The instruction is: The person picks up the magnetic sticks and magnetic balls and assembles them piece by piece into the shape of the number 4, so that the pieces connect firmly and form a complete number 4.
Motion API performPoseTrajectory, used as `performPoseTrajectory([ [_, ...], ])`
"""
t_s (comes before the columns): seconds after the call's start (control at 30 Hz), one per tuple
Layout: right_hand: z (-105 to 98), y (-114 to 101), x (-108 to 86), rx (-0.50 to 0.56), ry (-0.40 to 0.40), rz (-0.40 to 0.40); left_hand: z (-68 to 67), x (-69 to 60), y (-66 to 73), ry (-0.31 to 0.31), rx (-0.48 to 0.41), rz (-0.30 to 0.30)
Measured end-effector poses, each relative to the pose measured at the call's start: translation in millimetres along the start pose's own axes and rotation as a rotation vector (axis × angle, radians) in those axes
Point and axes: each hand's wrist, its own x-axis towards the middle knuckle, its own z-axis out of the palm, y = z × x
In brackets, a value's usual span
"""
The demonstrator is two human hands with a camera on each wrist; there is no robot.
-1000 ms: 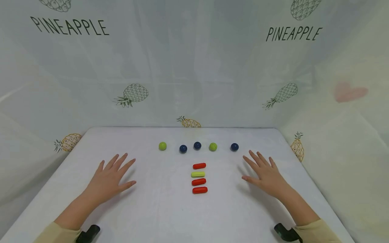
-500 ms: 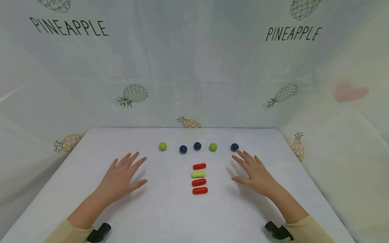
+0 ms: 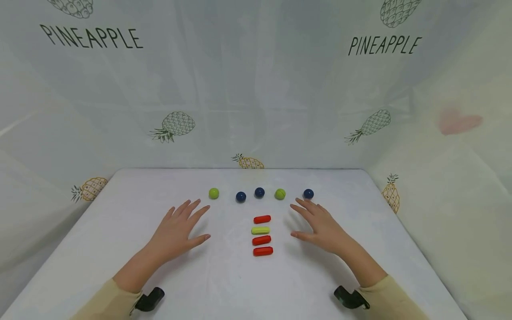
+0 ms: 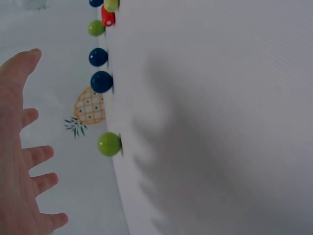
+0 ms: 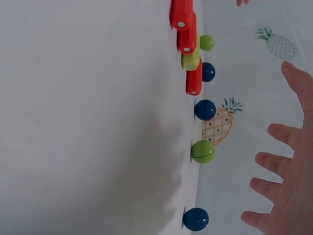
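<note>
My left hand (image 3: 176, 233) hovers above the table with fingers spread, left of a column of short sticks. On the column's other side floats my right hand (image 3: 322, 226), also spread and holding nothing. The column has a red stick (image 3: 262, 219) at the back, then a yellow-green stick (image 3: 260, 230), then two more red sticks (image 3: 262, 251). Behind them runs a row of small balls: a green ball (image 3: 214, 193) at the left, two dark blue balls (image 3: 241, 197), another green ball (image 3: 280, 194), and a blue ball (image 3: 308, 194) just beyond my right fingertips.
A white-covered table (image 3: 228, 289) lies under everything. A pale curtain (image 3: 256, 89) printed with pineapples hangs behind its back edge. Each wrist carries a black camera, such as the left wrist camera (image 3: 150, 299).
Both hands have moved inward over the table, the left one to the right and the right one to the left. The balls and sticks stay where they were.
</note>
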Motion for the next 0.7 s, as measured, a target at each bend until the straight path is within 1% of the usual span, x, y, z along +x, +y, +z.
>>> performPoseTrajectory([
  [0.13, 2.4, -3.9, 4.7, 0.014, 0.001, -0.003, 0.5, 6.7, 5.6, 0.010, -0.005, 0.011],
  [0.33, 5.5, -9.6, 11.3, 0.029, -0.013, -0.005, 1.5, 17.7, 17.2, -0.034, -0.021, 0.004],
  [0.47, 6.5, -14.8, 13.9, 0.041, -0.028, 0.005, 3.4, 23.4, 23.8, -0.057, -0.014, -0.004],
  [0.7, 7.7, -19.3, 18.8, 0.051, -0.016, -0.012, 7.7, 28.9, 29.0, -0.053, -0.022, -0.002],
])
